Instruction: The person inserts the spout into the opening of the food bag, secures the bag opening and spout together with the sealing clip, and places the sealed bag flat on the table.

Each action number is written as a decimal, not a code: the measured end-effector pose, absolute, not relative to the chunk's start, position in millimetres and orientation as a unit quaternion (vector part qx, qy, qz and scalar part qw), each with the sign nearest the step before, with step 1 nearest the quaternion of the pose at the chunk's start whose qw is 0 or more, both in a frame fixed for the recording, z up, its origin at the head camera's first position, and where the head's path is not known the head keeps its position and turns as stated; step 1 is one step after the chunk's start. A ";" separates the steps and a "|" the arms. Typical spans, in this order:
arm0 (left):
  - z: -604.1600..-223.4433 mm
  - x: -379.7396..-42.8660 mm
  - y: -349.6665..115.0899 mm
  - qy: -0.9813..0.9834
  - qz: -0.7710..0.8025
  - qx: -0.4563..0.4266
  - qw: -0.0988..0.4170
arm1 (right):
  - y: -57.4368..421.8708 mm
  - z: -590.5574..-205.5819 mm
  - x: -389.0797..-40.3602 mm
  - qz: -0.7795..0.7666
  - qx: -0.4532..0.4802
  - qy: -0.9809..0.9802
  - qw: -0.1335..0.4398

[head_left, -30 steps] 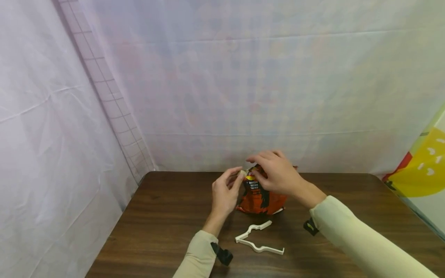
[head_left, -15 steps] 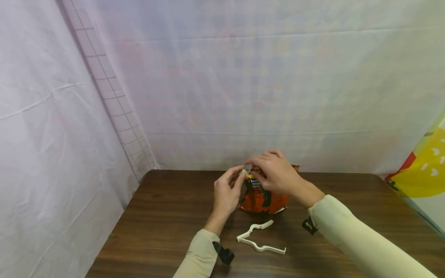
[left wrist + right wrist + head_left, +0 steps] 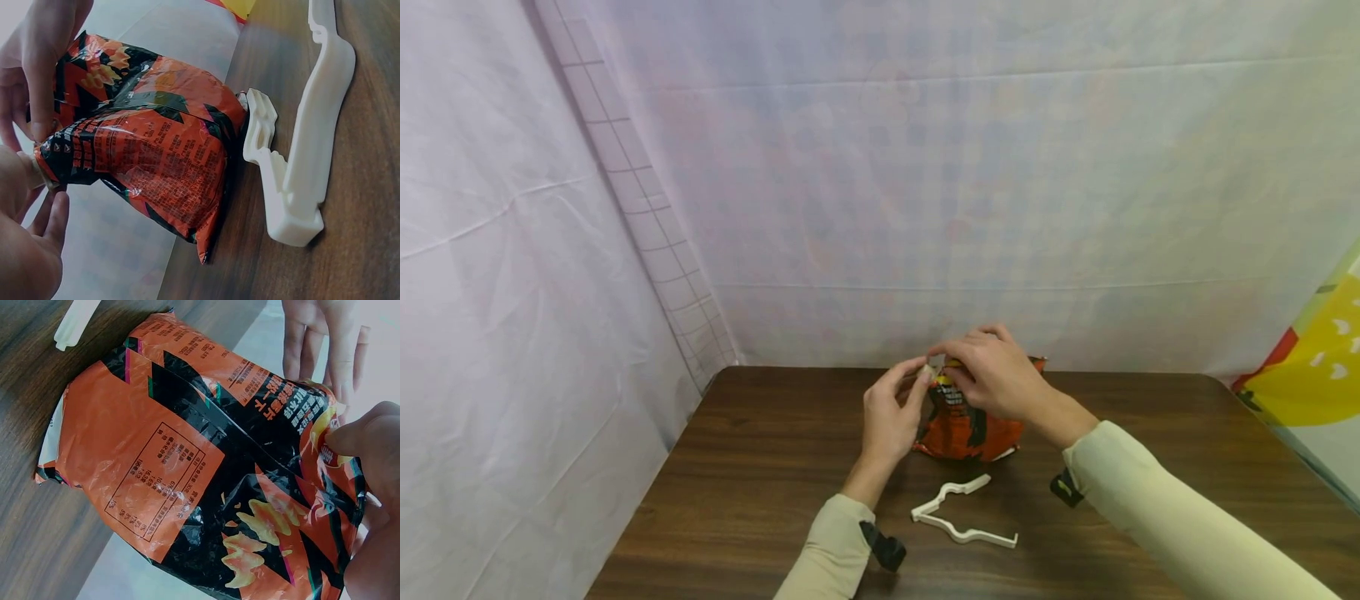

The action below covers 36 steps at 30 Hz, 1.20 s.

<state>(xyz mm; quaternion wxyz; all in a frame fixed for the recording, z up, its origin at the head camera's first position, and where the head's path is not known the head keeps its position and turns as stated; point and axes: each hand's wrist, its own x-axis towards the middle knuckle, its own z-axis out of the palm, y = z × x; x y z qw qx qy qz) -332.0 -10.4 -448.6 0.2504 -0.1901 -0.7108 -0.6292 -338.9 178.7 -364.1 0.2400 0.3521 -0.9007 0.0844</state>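
I find the bag upright on the table, toward the far edge. I record the left hand pinching its top corner between thumb and fingers, and the right hand pinching the top edge just beside. I observe a white clip lying unfolded nearby, on the near side.

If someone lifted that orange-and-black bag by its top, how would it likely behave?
The bag would probably flex rather than stay stiff, since it is visibly creased. Its glossy surface may feel slippery. The printed crisp shapes hint at light, fragile contents.
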 end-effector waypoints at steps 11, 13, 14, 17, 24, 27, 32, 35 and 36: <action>-451.8 -331.8 -23.7 -0.730 -0.619 -0.177 0.230 | 176.9 -366.8 -340.3 0.091 0.350 -0.901 0.239; -453.2 -331.0 -28.2 -0.732 -0.617 -0.175 0.230 | 176.3 -366.7 -340.8 0.090 0.349 -0.902 0.238; -453.7 -330.1 -30.3 -0.735 -0.615 -0.173 0.229 | 176.1 -366.8 -341.0 0.090 0.350 -0.902 0.237; -455.4 -327.1 -36.8 -0.743 -0.607 -0.172 0.223 | 175.4 -366.6 -341.6 0.091 0.350 -0.902 0.236; -462.0 -316.3 -51.3 -0.772 -0.574 -0.197 0.190 | 172.4 -368.4 -342.7 0.091 0.352 -0.900 0.241; -465.9 -310.4 -55.3 -0.787 -0.552 -0.220 0.165 | 171.3 -368.4 -342.9 0.091 0.353 -0.899 0.243; -471.7 -300.5 -61.4 -0.811 -0.511 -0.255 0.128 | 170.4 -369.2 -343.4 0.089 0.355 -0.898 0.245; -474.1 -294.6 -65.5 -0.824 -0.487 -0.270 0.106 | 169.9 -369.4 -343.0 0.089 0.354 -0.898 0.246; -475.1 -292.8 -66.8 -0.829 -0.478 -0.273 0.100 | 169.8 -369.6 -343.1 0.090 0.354 -0.898 0.247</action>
